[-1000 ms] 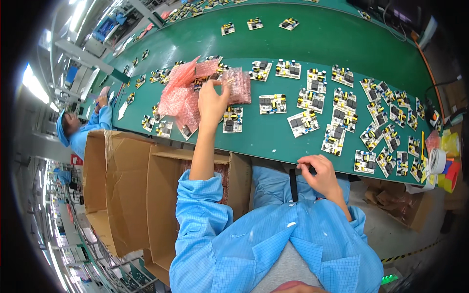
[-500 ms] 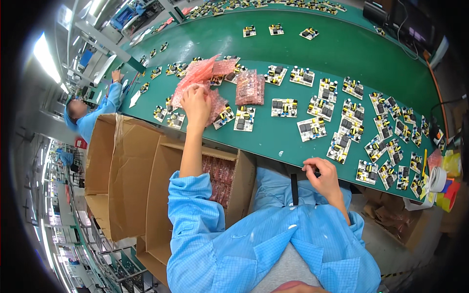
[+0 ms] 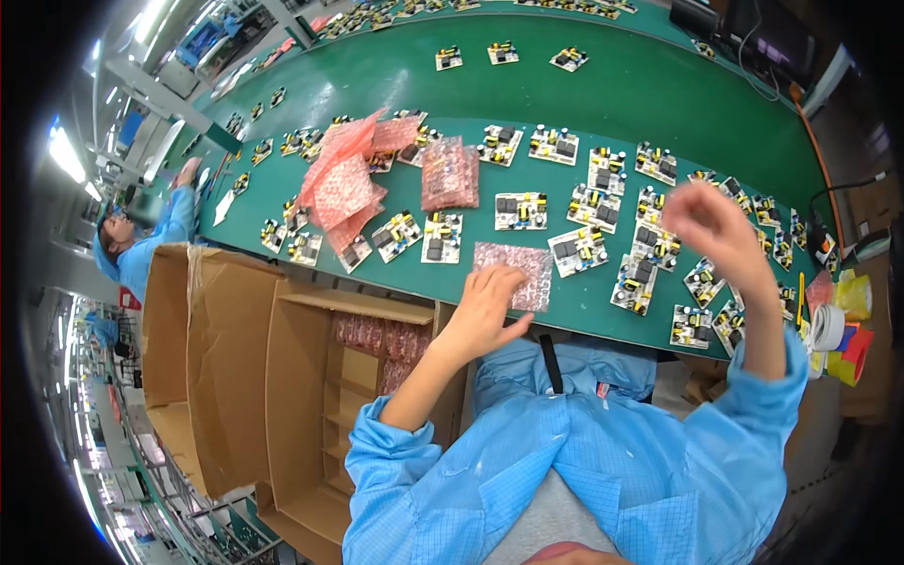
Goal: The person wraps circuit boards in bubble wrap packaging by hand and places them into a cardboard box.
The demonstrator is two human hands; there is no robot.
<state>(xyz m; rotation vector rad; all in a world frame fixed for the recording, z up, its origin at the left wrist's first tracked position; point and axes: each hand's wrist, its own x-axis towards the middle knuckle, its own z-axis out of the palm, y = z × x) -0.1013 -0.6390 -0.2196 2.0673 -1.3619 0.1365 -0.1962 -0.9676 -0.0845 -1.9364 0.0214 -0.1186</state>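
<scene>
Bright tube light [image 3: 68, 158] at left, glare on green bench [image 3: 395, 94], blurry right fingers [image 3: 693, 200], dark warped edges.

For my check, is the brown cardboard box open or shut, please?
Open: the box has a flap spread outward; pink bubble-wrapped packs show inside.

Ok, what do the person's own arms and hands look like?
The left hand and right hand are bare; no gloves or watch show. The light-blue sleeves have a fine grid pattern and are pushed up, leaving the forearms uncovered.
</scene>
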